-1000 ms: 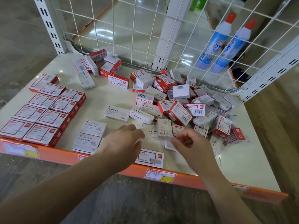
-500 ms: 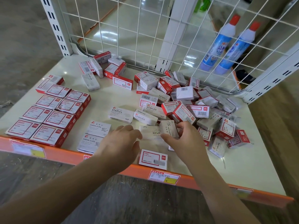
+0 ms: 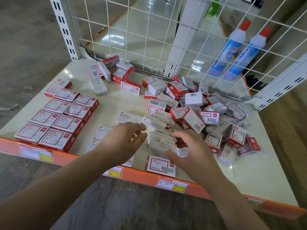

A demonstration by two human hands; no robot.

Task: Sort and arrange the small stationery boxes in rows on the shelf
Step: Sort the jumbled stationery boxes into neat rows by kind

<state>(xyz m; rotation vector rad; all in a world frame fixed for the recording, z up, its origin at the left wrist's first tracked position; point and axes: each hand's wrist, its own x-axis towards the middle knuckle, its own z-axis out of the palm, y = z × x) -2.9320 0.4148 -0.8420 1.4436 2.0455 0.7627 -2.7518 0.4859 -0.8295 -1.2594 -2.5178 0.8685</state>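
**Both hands on a white paper-clip box at the shelf front**

A white paper-clip box [image 3: 162,141] sits low over the front middle of the shelf [image 3: 259,185], held between both hands. The right hand [image 3: 193,152] grips its right end with curled fingers and thumb. The left hand [image 3: 122,141] reaches in from the left, fingers loosely spread and thumb at the box's left edge; whether it truly grips the box cannot be told.

Just below, a red-framed box [image 3: 160,166] lies flat against the orange shelf edge [image 3: 66,157]. Partly under the left hand lie two white paper-clip boxes [image 3: 101,133], one behind the other. To the far left, red boxes [image 3: 61,113] are laid flat in two neat rows. White staples boxes [image 3: 127,117] lie behind the hands, and a loose heap of mixed boxes [image 3: 207,110] fills the right side. A smaller cluster [image 3: 113,70] sits at the back left, near the wire mesh [image 3: 149,39]. Behind the mesh stand two blue bottles [image 3: 239,52] with red caps.
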